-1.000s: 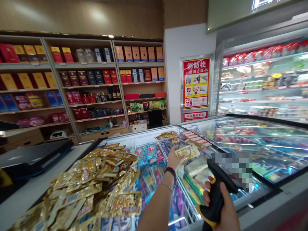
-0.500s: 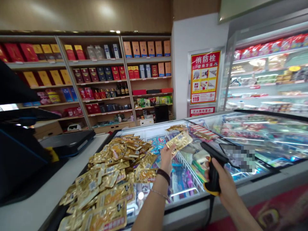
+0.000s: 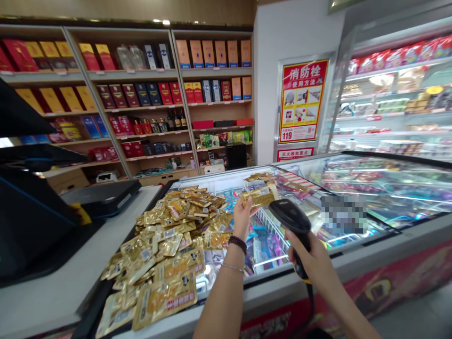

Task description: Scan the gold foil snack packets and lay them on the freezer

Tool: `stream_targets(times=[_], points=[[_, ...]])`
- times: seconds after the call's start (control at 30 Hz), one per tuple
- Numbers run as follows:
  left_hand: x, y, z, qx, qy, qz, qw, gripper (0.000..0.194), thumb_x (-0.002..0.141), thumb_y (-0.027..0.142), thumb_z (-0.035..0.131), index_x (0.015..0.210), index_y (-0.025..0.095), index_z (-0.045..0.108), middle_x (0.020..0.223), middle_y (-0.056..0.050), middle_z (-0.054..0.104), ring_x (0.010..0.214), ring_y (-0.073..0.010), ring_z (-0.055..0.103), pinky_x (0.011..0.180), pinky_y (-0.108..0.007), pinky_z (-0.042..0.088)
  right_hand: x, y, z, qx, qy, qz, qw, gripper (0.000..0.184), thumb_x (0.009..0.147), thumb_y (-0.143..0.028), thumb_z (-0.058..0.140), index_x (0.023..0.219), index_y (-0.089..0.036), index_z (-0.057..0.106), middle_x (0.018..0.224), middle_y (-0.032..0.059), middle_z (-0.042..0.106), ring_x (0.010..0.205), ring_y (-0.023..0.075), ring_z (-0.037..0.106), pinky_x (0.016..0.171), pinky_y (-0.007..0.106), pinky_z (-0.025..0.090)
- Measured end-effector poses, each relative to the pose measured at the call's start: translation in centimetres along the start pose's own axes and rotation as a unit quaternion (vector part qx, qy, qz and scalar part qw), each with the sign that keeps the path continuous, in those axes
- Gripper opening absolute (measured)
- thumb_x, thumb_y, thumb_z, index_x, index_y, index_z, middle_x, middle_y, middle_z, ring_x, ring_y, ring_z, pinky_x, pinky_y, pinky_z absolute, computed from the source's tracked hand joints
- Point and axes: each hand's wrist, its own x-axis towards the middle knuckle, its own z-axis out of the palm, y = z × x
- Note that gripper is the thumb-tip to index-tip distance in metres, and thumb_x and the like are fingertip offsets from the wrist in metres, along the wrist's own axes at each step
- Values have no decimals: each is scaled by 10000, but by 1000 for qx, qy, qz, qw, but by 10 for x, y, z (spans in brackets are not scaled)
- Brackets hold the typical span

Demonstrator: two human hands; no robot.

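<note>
My left hand (image 3: 243, 217) is closed on one end of a gold foil packet (image 3: 260, 196), lifted over the glass-topped freezer. A black barcode scanner (image 3: 291, 214) with some yellow on its handle is gripped in my right hand (image 3: 308, 258). Its head points toward the packet, close to its right end but apart from it. To the left of my hands, a big heap of similar gold packets (image 3: 169, 230) covers the glass. A smaller group of gold packets (image 3: 257, 177) lies beyond the held one.
Below the freezer glass (image 3: 318, 181) are white wire baskets and colourful packages. On the left stands a counter (image 3: 52, 296) with a dark screen and a flat black device (image 3: 102, 200). Shelves of boxes (image 3: 212, 89) line the back wall. The scanner's cable (image 3: 310, 301) hangs down in front.
My right hand has moved the scanner left, its head now nearer the packet. The held packet has turned to lie more level. The camera view has tilted down slightly.
</note>
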Motion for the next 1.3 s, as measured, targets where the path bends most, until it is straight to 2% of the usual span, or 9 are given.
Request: stream_targets(times=[0.17,0.3,0.4,0.57,0.7,0.93,1.13,1.3], points=[[3,-4,-2,16,22,-22,999,610,712,670,1030,1032,221,770,1080,-84,841,1131,-313,817,1045,-512,700,-6,-6,11,3,18,-11,1000,601,863,-849,788,794,-264,668,521,5,636,462,192,581,529,331,503],[5,-6,-2,18,48,-37,998,555,749,642,1014,1014,231,752,1030,-57,800,1111,-287,797,1031,-476,692,-9,-8,18,9,11,-5,1000,615,829,-877,792,782,-278,659,506,8,625,453,208,574,516,350,484],[6,-6,-3,16,49,-38,998,555,751,640,1013,1006,229,741,1017,-49,784,1074,-269,786,1025,-467,691,-11,-10,21,6,43,-18,999,588,871,-849,773,778,-281,652,509,-3,615,461,203,566,540,354,490],[6,-6,-3,15,48,-34,998,553,745,644,1016,993,229,746,1033,-52,797,1075,-274,786,1003,-465,702,-11,-13,22,-9,28,-14,999,596,869,-847,771,732,-286,623,515,4,612,455,201,558,531,356,476],[7,-7,-2,15,49,-31,998,565,724,660,1026,967,232,748,1020,-48,801,1050,-264,782,984,-455,707,-13,-16,25,-7,48,-15,999,594,873,-842,772,738,-285,619,513,-1,605,461,196,555,540,350,472],[7,-6,-2,12,46,-31,998,549,718,643,1028,898,244,697,798,27,668,900,-206,729,1021,-449,691,-12,-17,29,-1,53,-9,999,579,863,-828,777,731,-286,618,513,-1,606,463,192,538,547,348,473],[5,-5,-2,7,37,-42,998,506,775,610,1002,987,238,733,1034,-59,813,1122,-291,800,1059,-483,678,-9,-12,29,0,58,-7,998,587,845,-838,791,758,-274,653,505,-5,601,467,200,554,529,341,465],[6,-7,-3,4,31,-35,999,525,757,626,1010,974,233,737,1067,-67,829,1115,-289,800,1060,-494,685,-10,-12,27,4,56,-10,998,610,843,-851,800,756,-266,649,514,-5,610,463,185,554,528,329,474]])
